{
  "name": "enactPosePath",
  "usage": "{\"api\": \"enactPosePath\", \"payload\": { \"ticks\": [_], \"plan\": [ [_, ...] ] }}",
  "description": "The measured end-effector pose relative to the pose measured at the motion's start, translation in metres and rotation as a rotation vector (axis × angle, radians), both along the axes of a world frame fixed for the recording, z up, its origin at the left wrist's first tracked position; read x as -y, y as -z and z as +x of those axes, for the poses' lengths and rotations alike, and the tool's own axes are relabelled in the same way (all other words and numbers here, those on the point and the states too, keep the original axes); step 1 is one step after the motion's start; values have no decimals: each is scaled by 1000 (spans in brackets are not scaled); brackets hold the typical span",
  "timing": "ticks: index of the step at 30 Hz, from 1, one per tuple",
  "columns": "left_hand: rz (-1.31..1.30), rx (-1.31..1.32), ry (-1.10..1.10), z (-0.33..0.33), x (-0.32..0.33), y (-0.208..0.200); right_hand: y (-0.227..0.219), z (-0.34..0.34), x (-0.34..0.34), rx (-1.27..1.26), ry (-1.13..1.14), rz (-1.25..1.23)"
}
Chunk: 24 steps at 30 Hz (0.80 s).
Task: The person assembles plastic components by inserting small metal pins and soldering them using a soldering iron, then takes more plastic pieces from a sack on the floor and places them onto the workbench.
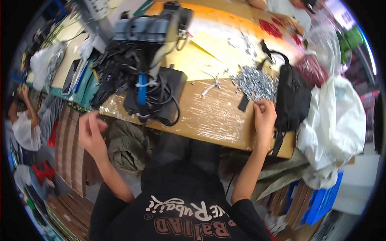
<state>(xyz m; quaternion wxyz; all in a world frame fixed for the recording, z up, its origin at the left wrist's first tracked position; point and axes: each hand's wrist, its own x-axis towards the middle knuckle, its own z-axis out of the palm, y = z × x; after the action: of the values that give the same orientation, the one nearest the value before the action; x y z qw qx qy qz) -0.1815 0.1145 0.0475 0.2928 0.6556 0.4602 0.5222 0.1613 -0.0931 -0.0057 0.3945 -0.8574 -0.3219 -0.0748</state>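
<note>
My right hand [264,115] is at the near edge of a heap of small silver metal pieces [254,82]. Its fingertips are pinched together, and whatever lies between them is too small to make out. Just left of those fingers lies a small black strip [243,103]. My left hand [92,130] hovers off the table's front left edge, fingers loosely bent and apart, with nothing visible in them. Beyond it spreads a pile of black parts [114,66]. Between my hands stands a bench machine with a black base [171,86] and coiled black cables [163,100].
A black bag [292,96] and white plastic sacks [335,116] crowd the table's right end. Yellow sheets [205,52] lie farther back on the wrapped tabletop [213,116]. Across the table another person [289,12] works near red pieces [270,29]. Cardboard [68,146] stands at left.
</note>
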Motion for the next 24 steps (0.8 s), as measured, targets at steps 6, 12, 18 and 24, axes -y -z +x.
{"api": "enactPosePath", "payload": {
  "ticks": [6, 12, 18, 24],
  "plan": [
    [149, -413, -156, -30, -74, 12, -5, -4, -4, 83, -71, -27],
    [85, -667, 54, -38, -92, 33, 1, -15, -3, 12, 16, 77],
    [0, -590, 21, -43, -79, 21, 9, -6, 5, -106, -4, 153],
    [-113, -197, -77, -52, -62, 40, 5, -7, 9, -163, 2, 269]
  ]
}}
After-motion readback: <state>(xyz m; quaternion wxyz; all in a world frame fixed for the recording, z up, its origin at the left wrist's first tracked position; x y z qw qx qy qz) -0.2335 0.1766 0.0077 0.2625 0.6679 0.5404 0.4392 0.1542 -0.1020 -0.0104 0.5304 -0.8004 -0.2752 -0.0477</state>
